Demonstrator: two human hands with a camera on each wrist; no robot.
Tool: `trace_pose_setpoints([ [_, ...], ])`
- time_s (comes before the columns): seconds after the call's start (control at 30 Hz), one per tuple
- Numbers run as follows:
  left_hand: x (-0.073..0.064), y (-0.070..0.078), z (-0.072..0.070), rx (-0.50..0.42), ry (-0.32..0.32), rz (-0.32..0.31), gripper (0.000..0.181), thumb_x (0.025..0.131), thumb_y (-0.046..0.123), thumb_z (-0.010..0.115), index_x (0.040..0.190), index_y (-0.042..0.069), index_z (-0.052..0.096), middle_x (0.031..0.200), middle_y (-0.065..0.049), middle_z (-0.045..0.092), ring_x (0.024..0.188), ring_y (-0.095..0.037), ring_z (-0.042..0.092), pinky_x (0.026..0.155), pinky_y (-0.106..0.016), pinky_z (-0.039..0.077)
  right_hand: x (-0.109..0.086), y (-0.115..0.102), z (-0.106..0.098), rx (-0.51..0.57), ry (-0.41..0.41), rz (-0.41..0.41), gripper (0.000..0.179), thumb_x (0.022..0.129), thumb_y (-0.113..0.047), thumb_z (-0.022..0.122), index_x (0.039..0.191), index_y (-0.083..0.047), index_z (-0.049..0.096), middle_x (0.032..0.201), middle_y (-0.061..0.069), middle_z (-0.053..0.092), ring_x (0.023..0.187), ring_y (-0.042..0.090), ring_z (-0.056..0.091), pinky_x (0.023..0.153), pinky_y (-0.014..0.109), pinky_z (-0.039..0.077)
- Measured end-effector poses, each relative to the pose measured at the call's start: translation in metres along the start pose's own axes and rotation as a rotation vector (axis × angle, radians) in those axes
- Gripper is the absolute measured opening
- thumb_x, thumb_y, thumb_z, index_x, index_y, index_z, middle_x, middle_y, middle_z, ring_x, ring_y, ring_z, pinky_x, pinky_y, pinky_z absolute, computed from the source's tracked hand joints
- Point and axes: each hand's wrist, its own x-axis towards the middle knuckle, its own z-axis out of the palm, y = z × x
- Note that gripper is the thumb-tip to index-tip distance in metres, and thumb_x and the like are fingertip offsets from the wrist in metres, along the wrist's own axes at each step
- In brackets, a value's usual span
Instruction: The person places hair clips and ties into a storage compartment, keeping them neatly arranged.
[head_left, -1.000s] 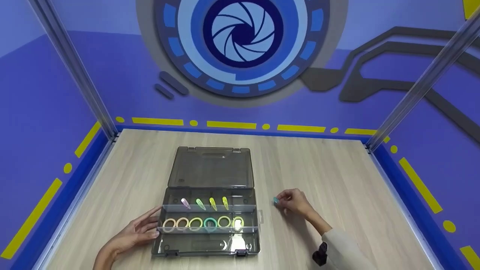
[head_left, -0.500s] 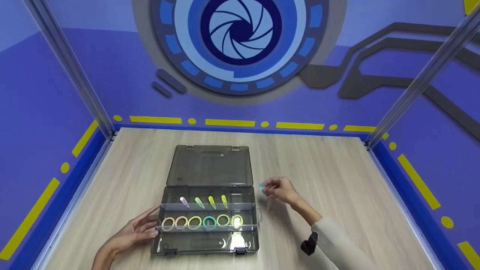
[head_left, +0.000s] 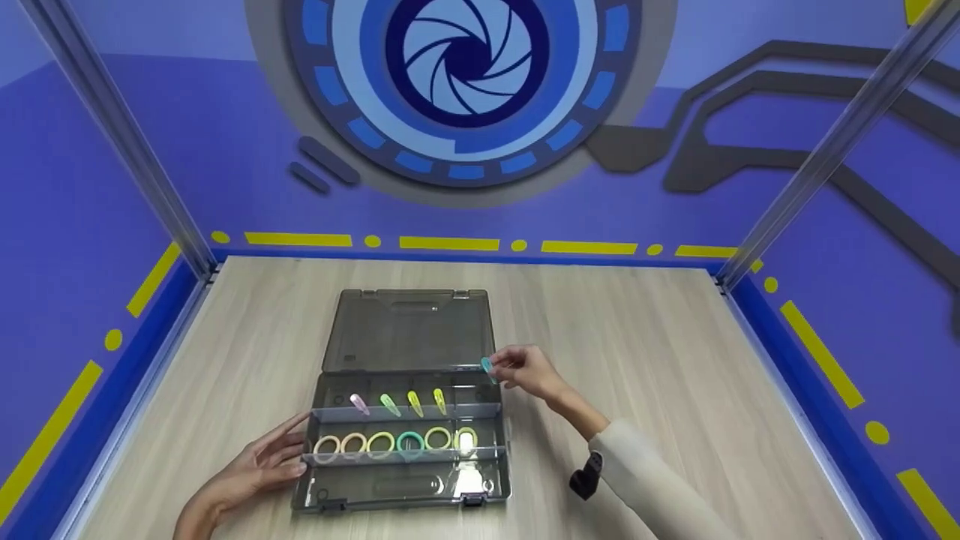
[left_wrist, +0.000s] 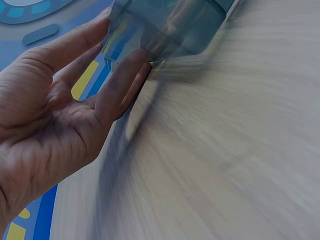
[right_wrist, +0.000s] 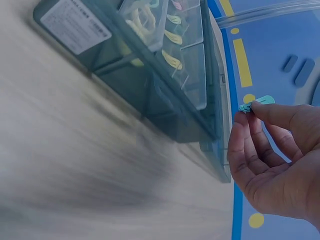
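Observation:
My right hand (head_left: 527,371) pinches a teal snap hair clip (right_wrist: 264,101) between thumb and fingertips. It hovers by the back right corner of an open, see-through grey organizer box (head_left: 405,480). In the box's back row several hair clips (head_left: 415,403), pink, green and yellow, lean side by side. Several hair ties (head_left: 409,445), in peach, yellow and teal, stand in the middle row; the front row holds none. My left hand (head_left: 251,472) rests its extended fingertips against the box's left side, as the left wrist view also shows (left_wrist: 55,110).
The box's lid (head_left: 409,330) lies folded back on the wooden table (head_left: 615,322). A label (right_wrist: 75,25) is stuck on the box's outside wall. Blue-purple panels (head_left: 225,150) with metal posts (head_left: 120,135) enclose the table at the back and sides.
My right hand has moved left and a little up with the teal hair clip, from the table's right side to the box's back right corner. The left hand stays at the box.

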Motion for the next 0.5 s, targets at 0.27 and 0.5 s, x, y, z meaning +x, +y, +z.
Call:
trace_pose_setpoints([
  [0.27, 0.002, -0.002, 0.001, 0.003, -0.002, -0.008, 0.082, 0.100, 0.007, 0.062, 0.165, 0.013, 0.012, 0.156, -0.030, 0.033, 0.130, -0.005, 0.054, 0.103, -0.024, 0.049, 0.006, 0.000, 0.012, -0.038, -0.019, -0.006, 0.016, 0.090, 0.002, 0.071, 0.103, 0.011, 0.071, 0.088, 0.019, 0.074, 0.069, 0.009, 0.061, 0.062, 0.023, 0.054],
  [0.5, -0.002, -0.002, 0.000, 0.008, 0.013, -0.003, 0.082, 0.100, 0.006, 0.062, 0.165, 0.014, 0.014, 0.153, -0.024, 0.038, 0.129, -0.004, 0.055, 0.103, -0.024, 0.050, 0.011, 0.002, 0.025, -0.010, -0.055, -0.002, 0.016, 0.088, 0.006, 0.071, 0.102, 0.014, 0.070, 0.089, 0.024, 0.074, 0.066, 0.008, 0.063, 0.060, 0.022, 0.055],
])
